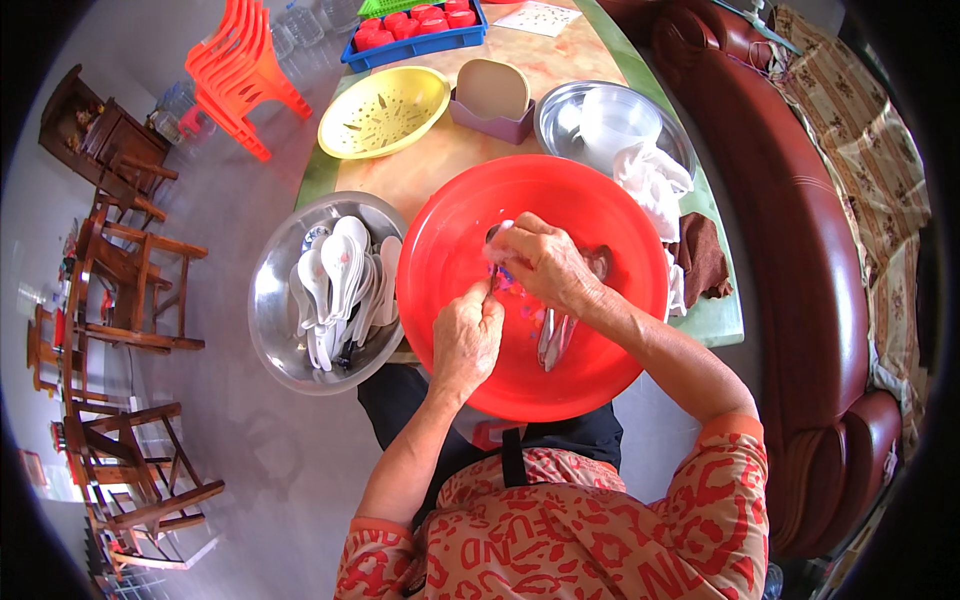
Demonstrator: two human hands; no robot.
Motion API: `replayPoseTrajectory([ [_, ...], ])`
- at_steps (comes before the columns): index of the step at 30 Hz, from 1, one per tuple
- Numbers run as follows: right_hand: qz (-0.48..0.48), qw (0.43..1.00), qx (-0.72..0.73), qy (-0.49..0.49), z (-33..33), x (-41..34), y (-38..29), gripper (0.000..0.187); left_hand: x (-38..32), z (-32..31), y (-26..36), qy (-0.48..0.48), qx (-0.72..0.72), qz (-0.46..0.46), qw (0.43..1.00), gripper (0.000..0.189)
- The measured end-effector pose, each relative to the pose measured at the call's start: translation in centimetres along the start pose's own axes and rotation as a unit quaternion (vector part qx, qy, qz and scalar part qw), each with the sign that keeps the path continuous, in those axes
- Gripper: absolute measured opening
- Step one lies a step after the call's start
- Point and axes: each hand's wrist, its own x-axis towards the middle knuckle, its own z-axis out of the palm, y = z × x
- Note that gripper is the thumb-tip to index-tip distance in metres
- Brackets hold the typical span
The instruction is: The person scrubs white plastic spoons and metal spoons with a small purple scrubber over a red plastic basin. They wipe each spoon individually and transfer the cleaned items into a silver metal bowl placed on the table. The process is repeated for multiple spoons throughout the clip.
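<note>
Over the red plastic basin (442, 217), my left hand (471, 334) grips a metal spoon (493, 278) by its handle. My right hand (546, 262) pinches a pale pinkish scrubbing cloth or pad (498, 252) against the spoon, near its bowl end. Several metal spoons (556, 339) lie in the basin below my right wrist, partly hidden by it. Small coloured spots show on the basin floor, under my hands. To the left, a stainless steel bowl (274, 341) holds many white soup spoons (341, 262).
Behind the basin stand a yellow colander (386, 112), a purple box (491, 124) and a steel basin (555, 112) with a translucent plastic tub (619, 120). A white cloth or bag (654, 184) and a brown cloth (702, 255) lie right. A leather sofa (795, 285) flanks the table.
</note>
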Motion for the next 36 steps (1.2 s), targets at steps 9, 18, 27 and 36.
replayPoseTrajectory([
  [9, 0.096, 0.994, 0.031, -0.032, -2.9, -0.1, -1.7, 0.010, 0.0, 0.4, 0.2, 0.036, 0.022, 0.033, 0.999, 0.025],
  [18, 0.059, 0.995, 0.000, -0.084, -1.2, -0.5, -0.7, 0.010, -0.2, 0.2, 1.0, 0.044, -0.004, 0.006, 0.999, 0.017],
  [27, -0.018, 0.907, -0.308, -0.288, 0.6, -2.5, -0.4, 0.017, 0.1, -0.3, 0.9, -0.024, -0.292, -0.084, 0.952, 0.010],
  [36, 0.079, 0.983, 0.159, 0.049, -3.4, -1.4, -3.1, 0.020, 0.3, -1.6, 1.0, -0.121, -0.531, -0.162, 0.823, 0.012],
])
